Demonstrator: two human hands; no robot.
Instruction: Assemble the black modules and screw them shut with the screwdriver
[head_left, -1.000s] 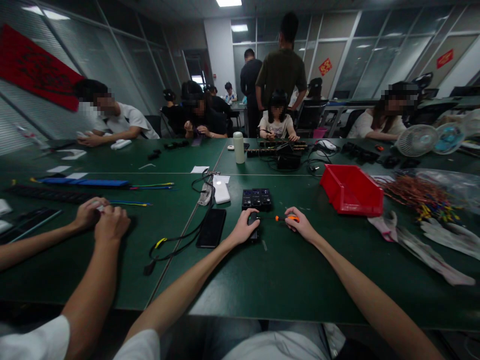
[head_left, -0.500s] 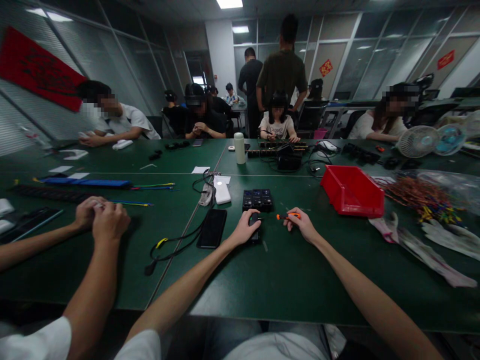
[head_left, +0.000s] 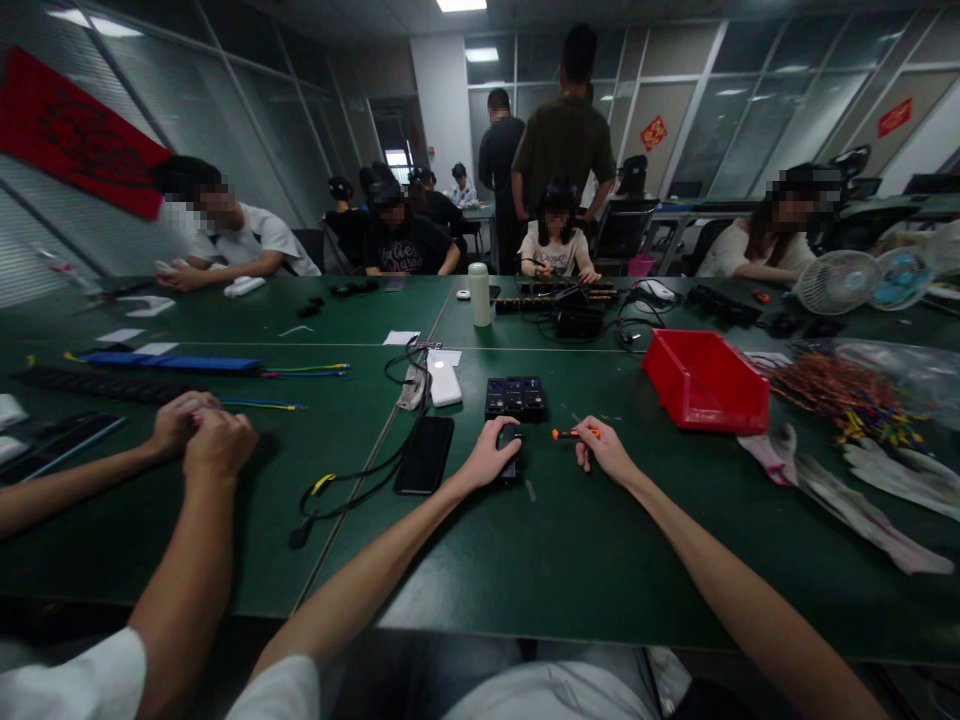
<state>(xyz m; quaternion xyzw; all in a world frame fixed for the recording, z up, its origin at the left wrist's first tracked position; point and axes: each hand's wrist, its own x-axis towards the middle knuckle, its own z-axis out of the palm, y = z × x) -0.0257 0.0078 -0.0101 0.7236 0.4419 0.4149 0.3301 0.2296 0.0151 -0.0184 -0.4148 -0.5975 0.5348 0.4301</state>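
Note:
My left hand [head_left: 489, 456] is closed around a small black block-like part [head_left: 510, 468] on the green table, its fingers and thumb gripping the sides. To the right of it, my right hand [head_left: 602, 447] pinches an orange-and-black screwdriver [head_left: 568, 434]. The screwdriver lies roughly level and points left at the black part; a thin shaft is hard to make out, and I cannot tell whether it touches the part. Just beyond my left hand stands a group of similar black modules [head_left: 515, 396] set side by side.
A black phone [head_left: 425, 456], looped black cable [head_left: 337, 515] and white power bank [head_left: 444, 380] lie left. A red bin [head_left: 705, 385], gloves [head_left: 855, 510] and copper wires [head_left: 840, 390] are on the right. A co-worker's hands [head_left: 202, 435] work at far left; a pale bottle [head_left: 479, 297] stands ahead.
Both my hands stay nearly in place, the right one shifting its fingers slightly on the screwdriver. Across the table, a person in black has lowered their hands and leaned.

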